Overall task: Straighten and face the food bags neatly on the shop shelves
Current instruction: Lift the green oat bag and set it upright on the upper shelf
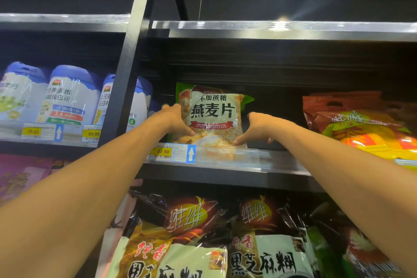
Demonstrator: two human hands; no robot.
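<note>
A green and white oat-flake bag (213,113) stands upright on the middle shelf (225,172), its front label facing me. My left hand (173,121) grips the bag's left edge, thumb on the lower front. My right hand (259,127) holds the bag's lower right corner, thumb pressed on the front. The bag's base sits just behind the shelf's clear front rail.
White tubs with blue lids (72,95) fill the shelf to the left, past a black upright post (126,74). An orange and yellow bag (361,124) leans at the right. Dark sesame-paste bags (185,239) crowd the shelf below. A yellow price tag (163,151) is on the rail.
</note>
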